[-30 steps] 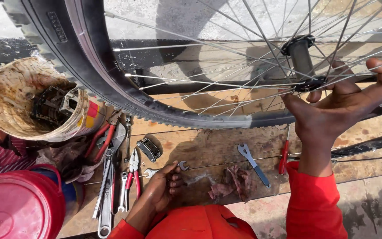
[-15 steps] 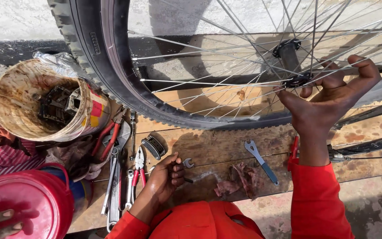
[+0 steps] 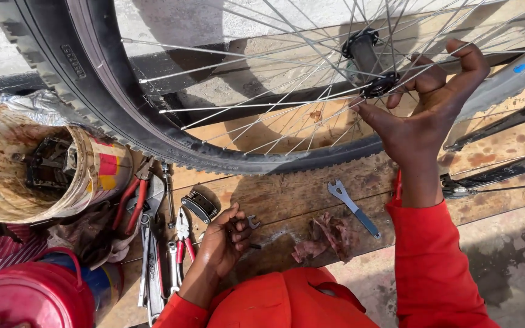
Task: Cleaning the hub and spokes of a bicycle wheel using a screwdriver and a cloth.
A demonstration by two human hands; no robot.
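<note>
At wheel centre, right hand (image 3: 425,115) grips the hub (image 3: 379,85), fingers curled thru thin steel spokes (image 3: 256,106); knobby black tyre (image 3: 86,91) arcs left of it. Left hand (image 3: 225,238), low on worn wood board (image 3: 293,194), closes on a small spanner (image 3: 251,222), mostly hidden. Just left: red pliers (image 3: 180,243). Further left, grimy bucket (image 3: 7,200) w/ greasy black parts, hard to make out.

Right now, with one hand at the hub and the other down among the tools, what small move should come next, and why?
Probably close the left hand on the small spanner by its fingertips and lift it. The right hand is pinching at the hub of the bicycle wheel, and no tool is there yet.
</note>
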